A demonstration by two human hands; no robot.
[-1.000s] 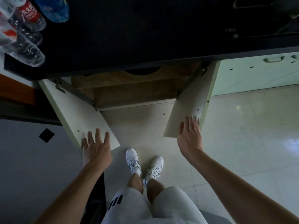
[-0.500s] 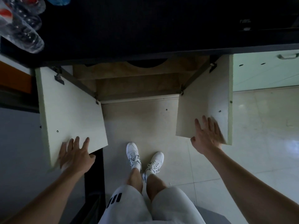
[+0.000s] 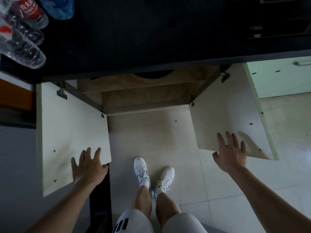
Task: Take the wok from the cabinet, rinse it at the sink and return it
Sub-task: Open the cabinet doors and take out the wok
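Fingers of both hands are spread flat on the doors: left hand [image 3: 89, 167], right hand [image 3: 230, 153]. A dark curved shape, perhaps the wok [image 3: 154, 76], lies at twelve o'clock inside the cabinet [image 3: 144, 98], roughly midway between them.

The cabinet [image 3: 144, 96] stood open beneath the dark surface, both pale doors swung wide: the left door [image 3: 72, 132] and the right door [image 3: 227, 118]. Its interior was bare brown wood. A dark rounded shape [image 3: 154, 76] showed at the top edge, too hidden to identify.
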